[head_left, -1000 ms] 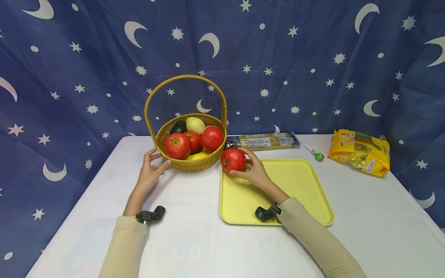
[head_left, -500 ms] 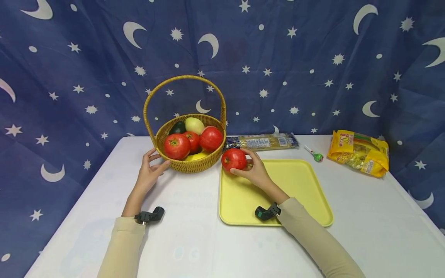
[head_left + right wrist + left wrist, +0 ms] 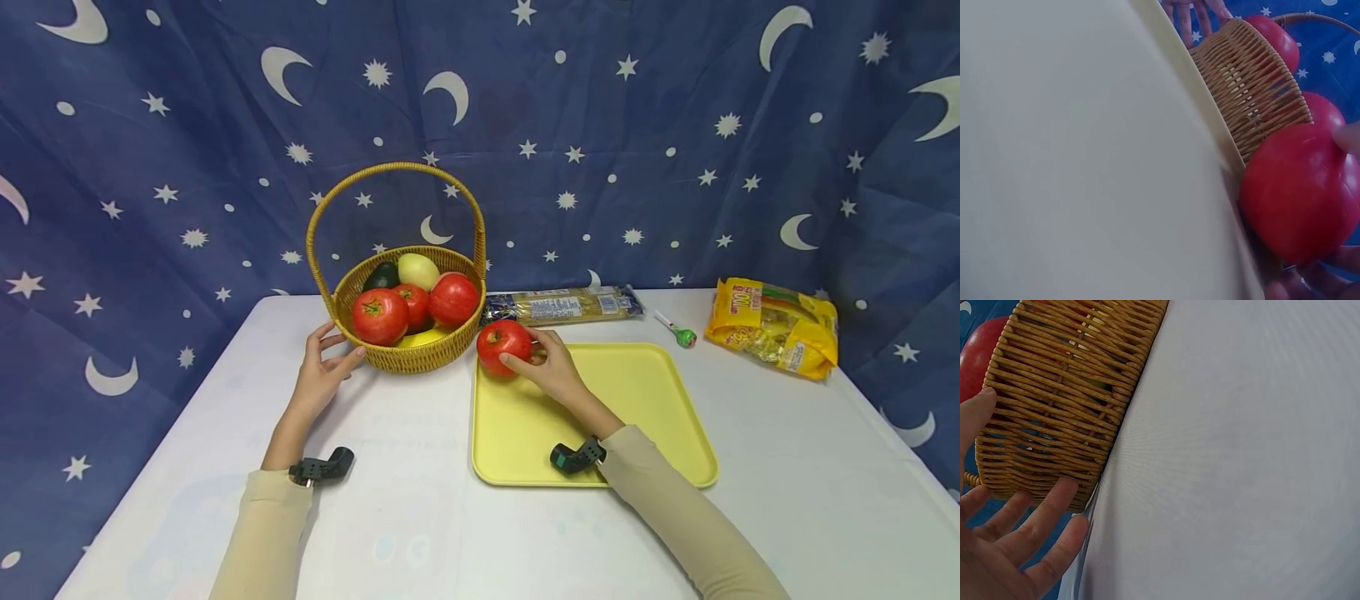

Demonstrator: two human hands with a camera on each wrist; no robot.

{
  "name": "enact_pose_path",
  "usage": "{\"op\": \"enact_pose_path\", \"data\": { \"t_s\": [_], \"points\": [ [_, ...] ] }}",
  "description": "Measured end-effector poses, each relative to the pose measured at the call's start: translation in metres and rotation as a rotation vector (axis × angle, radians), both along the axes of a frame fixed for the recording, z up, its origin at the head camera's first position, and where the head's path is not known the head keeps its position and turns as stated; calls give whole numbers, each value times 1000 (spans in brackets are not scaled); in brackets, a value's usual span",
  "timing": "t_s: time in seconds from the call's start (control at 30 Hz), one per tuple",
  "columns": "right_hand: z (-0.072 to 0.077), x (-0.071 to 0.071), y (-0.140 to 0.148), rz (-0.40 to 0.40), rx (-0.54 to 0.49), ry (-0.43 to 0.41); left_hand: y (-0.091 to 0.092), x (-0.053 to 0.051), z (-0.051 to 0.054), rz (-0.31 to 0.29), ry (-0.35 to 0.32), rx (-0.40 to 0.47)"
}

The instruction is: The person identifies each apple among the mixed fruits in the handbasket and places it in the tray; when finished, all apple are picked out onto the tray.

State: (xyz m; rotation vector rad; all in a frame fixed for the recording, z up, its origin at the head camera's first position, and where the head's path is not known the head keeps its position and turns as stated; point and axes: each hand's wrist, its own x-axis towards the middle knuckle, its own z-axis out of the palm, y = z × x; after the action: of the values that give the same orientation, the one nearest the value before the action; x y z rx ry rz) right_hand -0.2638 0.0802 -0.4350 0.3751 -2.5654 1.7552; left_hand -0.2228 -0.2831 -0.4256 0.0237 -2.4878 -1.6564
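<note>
In the head view, my right hand [image 3: 553, 367] holds a red apple [image 3: 502, 347] at the far left corner of the yellow tray [image 3: 637, 417]. The right wrist view shows the thumb on one side of the apple [image 3: 1297, 194] and fingers on the other. My left hand [image 3: 321, 375] touches the left side of the wicker basket [image 3: 420, 358], thumb near the rim. In the left wrist view its fingers are spread against the weave. The basket contains several red fruits [image 3: 381, 317], a pale green fruit [image 3: 417, 271], a dark green one [image 3: 384, 276] and something yellow [image 3: 422, 337].
Behind the tray lies a long clear package with blue ends [image 3: 562, 307]. A green lollipop [image 3: 685, 337] and a yellow candy bag [image 3: 774, 327] lie at the back right. A tall handle [image 3: 396, 167] arches over the basket. The starry curtain [image 3: 525, 125] hangs behind the table.
My right thumb and index finger have shifted slightly on the apple, back towards the hand. The apple and my left hand stay nearly where they were.
</note>
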Motion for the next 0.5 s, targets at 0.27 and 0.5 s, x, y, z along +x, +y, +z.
{"op": "enact_pose_path", "data": {
  "t_s": [0.27,0.5],
  "points": [
    [-4,2,0,75,-15,134,0,1,0,-3,-4,-9],
    [-5,0,-1,117,-72,247,-1,0,0,-6,2,-4]
  ]
}}
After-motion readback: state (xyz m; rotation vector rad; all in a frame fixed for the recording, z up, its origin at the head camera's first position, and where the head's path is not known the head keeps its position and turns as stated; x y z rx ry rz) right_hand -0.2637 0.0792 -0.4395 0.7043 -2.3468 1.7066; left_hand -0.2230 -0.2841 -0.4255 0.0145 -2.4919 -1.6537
